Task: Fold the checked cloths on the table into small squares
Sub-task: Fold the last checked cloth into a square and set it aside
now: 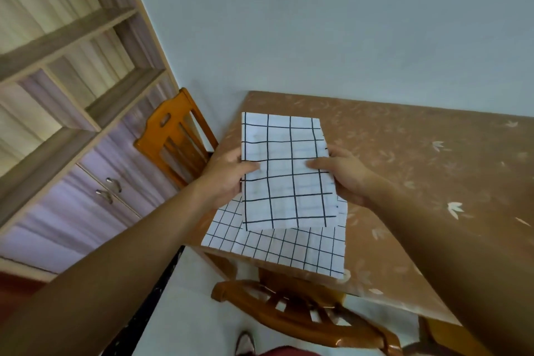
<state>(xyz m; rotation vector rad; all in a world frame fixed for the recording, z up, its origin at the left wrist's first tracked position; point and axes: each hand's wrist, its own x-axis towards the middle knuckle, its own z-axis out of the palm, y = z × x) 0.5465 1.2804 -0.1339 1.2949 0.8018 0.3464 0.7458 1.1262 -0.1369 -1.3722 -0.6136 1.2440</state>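
A white cloth with a black checked pattern, folded into a long rectangle, is lifted above the table. My left hand grips its left edge with the thumb on top. My right hand grips its right edge the same way. Under it, a second checked cloth lies flat near the table's front left corner; its upper part is hidden by the held cloth.
The brown leaf-patterned table stands against a pale wall. An orange wooden chair sits at its left side, another chair is tucked under the front edge. A shelf unit with cupboard doors fills the left.
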